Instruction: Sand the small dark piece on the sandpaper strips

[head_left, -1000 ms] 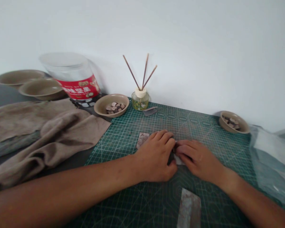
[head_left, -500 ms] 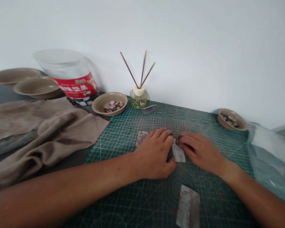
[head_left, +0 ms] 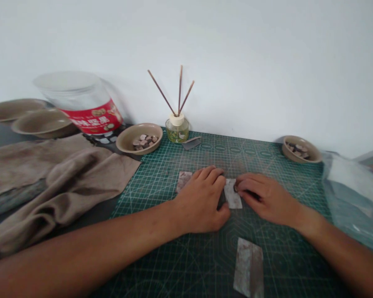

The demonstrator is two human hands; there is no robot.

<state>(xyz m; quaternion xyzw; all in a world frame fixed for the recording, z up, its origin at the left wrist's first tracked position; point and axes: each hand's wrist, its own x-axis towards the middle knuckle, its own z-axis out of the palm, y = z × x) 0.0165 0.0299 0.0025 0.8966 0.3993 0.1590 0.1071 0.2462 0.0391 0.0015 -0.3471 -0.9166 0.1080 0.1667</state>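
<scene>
My left hand (head_left: 202, 203) lies palm down over the worn grey strips, fingers together and laid flat, thumb apart. A pale, stained strip that looks like used sandpaper (head_left: 233, 199) sticks out on its right side. Past its left edge shows a browner strip (head_left: 184, 180); whether the two join under the hand is hidden. With bent fingertips my right hand (head_left: 264, 196) pinches a small dark chip (head_left: 235, 188) at the pale strip's right edge. Its fingers hide most of the chip. Another creased, worn strip (head_left: 249, 267) lies nearer to me. All rest on a green cutting mat (head_left: 161, 256).
Small brownish pieces sit in a tan bowl (head_left: 121, 142) at left and in another bowl (head_left: 315, 156) at right. A reed diffuser (head_left: 177, 129) stands by the wall near a folded grey piece (head_left: 192, 143). Brown cloth (head_left: 90, 178), a clear jar (head_left: 93, 118) and a plastic bag (head_left: 351, 207) flank the mat.
My right hand has shifted slightly right along the pale strip, uncovering more of it and the chip. My left hand stays in place. The camera view has shifted a little.
</scene>
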